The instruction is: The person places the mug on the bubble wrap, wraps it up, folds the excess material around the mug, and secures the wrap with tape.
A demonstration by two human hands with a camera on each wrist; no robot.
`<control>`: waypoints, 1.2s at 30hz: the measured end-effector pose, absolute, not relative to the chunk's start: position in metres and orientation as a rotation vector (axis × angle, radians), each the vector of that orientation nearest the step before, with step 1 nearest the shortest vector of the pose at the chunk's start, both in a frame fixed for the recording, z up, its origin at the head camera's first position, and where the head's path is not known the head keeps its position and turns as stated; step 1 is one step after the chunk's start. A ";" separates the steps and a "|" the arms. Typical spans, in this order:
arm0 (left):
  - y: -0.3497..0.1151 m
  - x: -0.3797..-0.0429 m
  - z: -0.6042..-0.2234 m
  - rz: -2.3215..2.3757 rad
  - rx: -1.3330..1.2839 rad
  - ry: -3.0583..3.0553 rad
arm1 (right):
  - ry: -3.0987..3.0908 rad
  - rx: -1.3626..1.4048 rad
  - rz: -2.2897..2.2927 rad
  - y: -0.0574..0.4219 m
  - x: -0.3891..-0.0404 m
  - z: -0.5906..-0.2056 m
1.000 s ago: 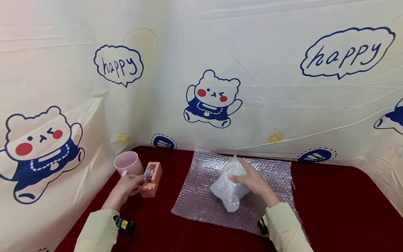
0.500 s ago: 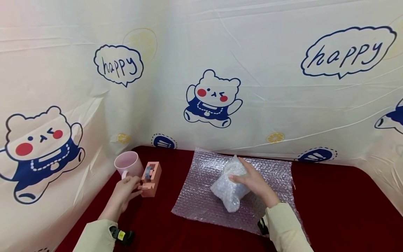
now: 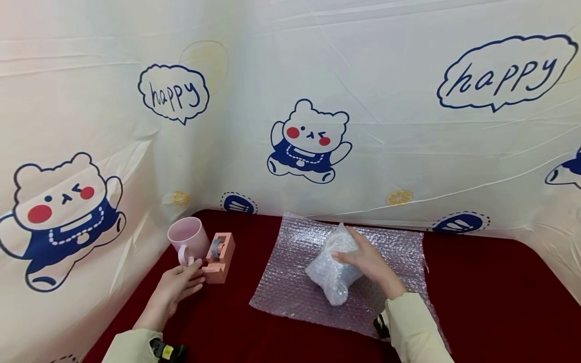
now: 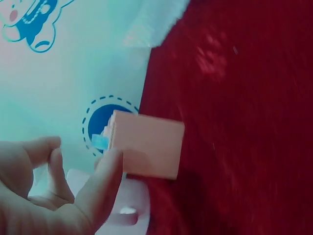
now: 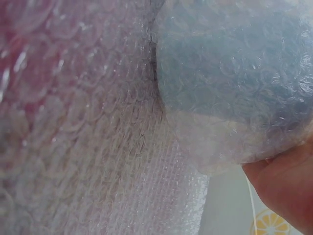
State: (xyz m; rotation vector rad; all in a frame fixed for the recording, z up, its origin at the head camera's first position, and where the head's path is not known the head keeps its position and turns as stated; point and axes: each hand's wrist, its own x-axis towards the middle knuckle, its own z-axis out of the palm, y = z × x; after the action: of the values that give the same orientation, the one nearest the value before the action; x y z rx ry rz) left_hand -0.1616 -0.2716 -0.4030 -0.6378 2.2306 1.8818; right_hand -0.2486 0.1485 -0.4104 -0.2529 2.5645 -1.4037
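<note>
White fabric walls [image 3: 236, 75] surrounded the work area, printed with winking bears in blue, lemon slices and two outlined speech clouds, left [image 3: 174, 93] and right [image 3: 506, 73], each reading "happy" in lowercase handwriting. Below them lay a dark red cloth [image 3: 490, 297].

Near the centre, a sheet of clear bubble wrap [image 3: 290, 292] was spread flat. On it sat a bubble-wrapped bundle [image 3: 329, 272], lumpy and pointed at its corners, with something bluish showing through the plastic in the right wrist view. One right hand [image 3: 367, 259] gripped the bundle from its right side, thumb over the top and fingers around the far side.

On the left stood an upright pink mug [image 3: 183, 237], its handle facing the near side. Just to its right was a pink tape dispenser [image 3: 219, 275] with a grey-blue roll [image 3: 216, 249]. Beside the dispenser's near end, the left hand [image 3: 179, 282] had thumb and one finger bent together at the tips, another finger reaching toward the dispenser; whether anything was pinched could not be told. At that wrist, a black device [image 3: 181, 354] bore a yellow label [image 3: 167, 352], too small to read.
</note>
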 end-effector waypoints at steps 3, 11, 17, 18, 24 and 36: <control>-0.273 -0.163 -0.402 1.963 -0.645 2.113 | 2.561 -0.256 -1.401 0.149 -0.248 -0.410; -0.278 -0.163 -0.404 1.991 -0.623 1.997 | 2.554 -0.259 -1.402 0.149 -0.248 -0.412; -0.276 -0.159 -0.408 2.146 -0.671 1.871 | 2.554 -0.260 -1.402 0.149 -0.249 -0.412; -0.275 -0.159 -0.408 2.176 -0.685 1.853 | 2.552 -0.260 -1.403 0.148 -0.249 -0.411; -0.268 -0.155 -0.412 2.261 -0.714 1.822 | 2.552 -0.271 -1.405 0.149 -0.247 -0.409; -0.275 -0.147 -0.429 2.383 -0.544 1.611 | 2.539 -0.284 -1.434 0.151 -0.246 -0.408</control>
State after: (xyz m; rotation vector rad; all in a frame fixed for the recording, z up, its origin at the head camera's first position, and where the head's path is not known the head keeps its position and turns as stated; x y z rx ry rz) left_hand -0.1474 -0.2750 -0.4288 -0.5438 1.6107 2.3830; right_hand -0.2457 0.1510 -0.4084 -0.2839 2.5387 -1.4339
